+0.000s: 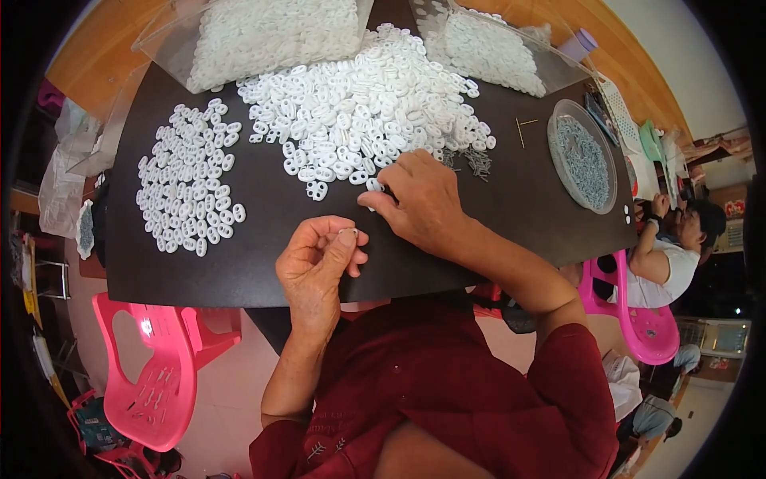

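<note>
My left hand [317, 262] is raised palm up over the near edge of the dark table [263, 271], with a small white plastic ring piece pinched between thumb and forefinger. My right hand [419, 199] rests palm down on the table and its fingertips touch a white piece at the near edge of the large pile of white ring pieces [363, 112]. A small cluster of thin metal pins [477, 162] lies just right of that hand.
A flat spread of white pieces [190, 180] lies at the left. Two clear plastic bags of pieces [263, 32] [487, 48] sit at the back. A round clear dish of metal pins [582, 156] stands right. Pink plastic chairs [159, 367] [638, 319] flank the table; a person [670, 255] sits at right.
</note>
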Demonstrator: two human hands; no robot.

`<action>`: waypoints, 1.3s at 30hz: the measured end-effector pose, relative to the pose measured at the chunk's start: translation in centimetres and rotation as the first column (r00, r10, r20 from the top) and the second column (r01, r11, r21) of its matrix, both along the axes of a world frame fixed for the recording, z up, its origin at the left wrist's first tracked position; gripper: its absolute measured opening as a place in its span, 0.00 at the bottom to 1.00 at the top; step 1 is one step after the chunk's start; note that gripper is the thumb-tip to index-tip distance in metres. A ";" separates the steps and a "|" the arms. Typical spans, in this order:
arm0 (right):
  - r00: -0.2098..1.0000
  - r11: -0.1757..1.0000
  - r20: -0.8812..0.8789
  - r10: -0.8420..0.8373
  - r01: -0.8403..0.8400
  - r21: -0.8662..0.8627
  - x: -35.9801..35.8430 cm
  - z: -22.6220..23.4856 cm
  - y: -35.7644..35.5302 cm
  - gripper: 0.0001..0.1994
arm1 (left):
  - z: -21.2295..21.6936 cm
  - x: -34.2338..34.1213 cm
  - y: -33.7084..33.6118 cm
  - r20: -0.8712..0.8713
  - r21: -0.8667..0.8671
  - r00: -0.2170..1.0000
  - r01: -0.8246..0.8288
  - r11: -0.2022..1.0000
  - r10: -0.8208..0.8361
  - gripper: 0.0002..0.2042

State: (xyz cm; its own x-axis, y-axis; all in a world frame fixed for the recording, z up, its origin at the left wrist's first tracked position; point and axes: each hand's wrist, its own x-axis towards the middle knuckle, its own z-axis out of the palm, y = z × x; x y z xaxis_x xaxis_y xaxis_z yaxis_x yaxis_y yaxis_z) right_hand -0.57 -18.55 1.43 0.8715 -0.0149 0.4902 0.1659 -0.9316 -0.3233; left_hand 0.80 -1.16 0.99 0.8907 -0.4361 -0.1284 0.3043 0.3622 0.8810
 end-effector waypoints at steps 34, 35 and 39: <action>0.902 0.401 -0.248 0.353 0.093 0.911 -0.6 1.1 0.0 0.06 | -0.6 0.7 -0.5 0.091 0.024 0.995 -0.053 0.998 0.050 0.10; 0.901 0.399 -0.248 0.355 0.093 0.912 -0.6 1.0 0.1 0.06 | -0.6 0.7 -0.4 0.090 0.027 0.995 -0.054 0.998 0.052 0.10; 0.928 0.324 -0.205 0.311 0.099 0.941 -1.1 0.7 0.9 0.07 | -0.3 0.5 -0.5 0.073 -0.006 0.995 -0.072 0.997 0.072 0.11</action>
State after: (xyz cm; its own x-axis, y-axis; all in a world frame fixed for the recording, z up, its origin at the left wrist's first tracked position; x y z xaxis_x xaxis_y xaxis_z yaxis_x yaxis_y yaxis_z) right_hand -1.70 -17.61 2.16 0.9832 -0.1720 -0.0606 -0.0547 0.0389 -0.9977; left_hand 1.30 -1.71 0.67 0.9269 -0.3706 -0.0598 0.2116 0.3842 0.8987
